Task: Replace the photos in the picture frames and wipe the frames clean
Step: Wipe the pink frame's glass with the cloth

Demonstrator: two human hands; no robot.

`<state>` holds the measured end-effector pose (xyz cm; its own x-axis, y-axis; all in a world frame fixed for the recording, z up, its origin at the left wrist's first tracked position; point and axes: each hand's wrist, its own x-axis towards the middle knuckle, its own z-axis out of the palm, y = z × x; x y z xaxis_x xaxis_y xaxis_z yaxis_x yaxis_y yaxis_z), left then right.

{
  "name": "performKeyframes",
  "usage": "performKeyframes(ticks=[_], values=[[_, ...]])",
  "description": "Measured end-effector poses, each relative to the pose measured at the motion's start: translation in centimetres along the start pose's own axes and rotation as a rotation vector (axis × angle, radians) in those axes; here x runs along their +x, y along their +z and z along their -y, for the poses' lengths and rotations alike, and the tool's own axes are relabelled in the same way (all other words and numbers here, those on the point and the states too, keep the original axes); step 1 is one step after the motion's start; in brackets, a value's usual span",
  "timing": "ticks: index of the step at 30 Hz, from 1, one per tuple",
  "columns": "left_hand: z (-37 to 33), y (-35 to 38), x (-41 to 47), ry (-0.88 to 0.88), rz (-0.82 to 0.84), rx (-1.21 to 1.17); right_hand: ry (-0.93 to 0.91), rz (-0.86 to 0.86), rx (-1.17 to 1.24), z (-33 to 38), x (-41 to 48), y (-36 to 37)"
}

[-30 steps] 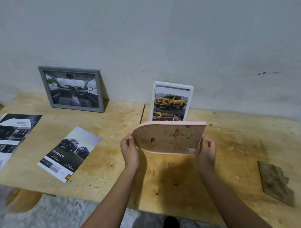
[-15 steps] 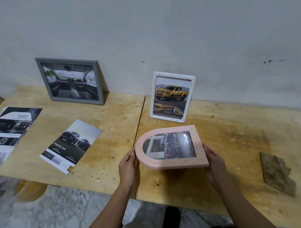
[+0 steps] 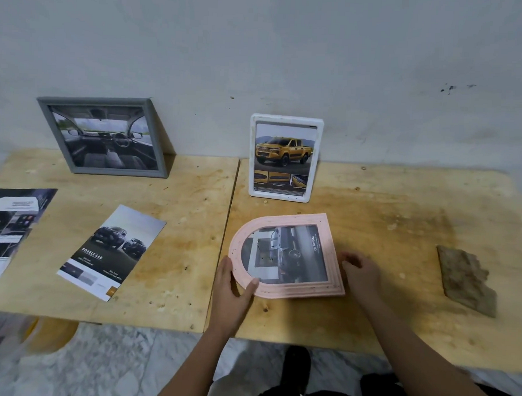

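Observation:
A pink arch-shaped frame lies face up on the wooden table and holds a dark car photo. My left hand grips its rounded end, thumb over the rim. My right hand sits at the frame's straight right edge, blurred, its fingers loosely curled and holding nothing that I can see. A grey frame with a car-interior photo and a white frame with a yellow pickup photo lean against the wall.
A car brochure lies left of the pink frame, and another printed sheet lies at the far left edge. A brown cloth rests at the right. A seam splits the tabletop.
The pink frame was held upright with its back to me, then turned face up and lowered flat onto the table. My right hand has loosened at its edge.

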<state>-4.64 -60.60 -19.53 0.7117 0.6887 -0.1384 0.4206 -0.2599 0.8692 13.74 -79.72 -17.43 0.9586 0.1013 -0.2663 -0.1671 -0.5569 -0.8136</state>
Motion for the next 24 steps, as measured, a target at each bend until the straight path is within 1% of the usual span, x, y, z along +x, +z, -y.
performKeyframes(ticks=[4,7,9,11,13,15,17,24], values=[[0.7,1.0,-0.4,-0.002,0.019,0.249,-0.070,-0.221,-0.183,-1.4,1.0,-3.0],[0.6,1.1,-0.4,0.059,-0.023,0.348,0.000,-0.389,-0.288,-2.9,1.4,-6.3],[0.4,1.4,-0.4,0.061,-0.035,0.373,0.082,-0.472,-0.344,-4.1,1.6,-8.4],[0.3,1.5,-0.5,0.049,-0.034,0.391,0.151,-0.471,-0.422,-5.4,1.8,-9.8],[0.3,1.6,-0.4,0.051,-0.023,0.404,0.254,-0.405,-0.480,-6.6,2.0,-10.8],[0.3,1.5,-0.4,0.050,-0.012,0.403,0.313,-0.357,-0.577,-7.1,2.2,-11.0],[0.1,1.5,-0.5,0.036,-0.011,0.390,0.322,-0.348,-0.637,-7.0,2.6,-11.0],[0.4,1.4,-0.5,0.025,-0.009,0.435,0.331,-0.351,-0.720,-6.9,3.6,-10.5]])
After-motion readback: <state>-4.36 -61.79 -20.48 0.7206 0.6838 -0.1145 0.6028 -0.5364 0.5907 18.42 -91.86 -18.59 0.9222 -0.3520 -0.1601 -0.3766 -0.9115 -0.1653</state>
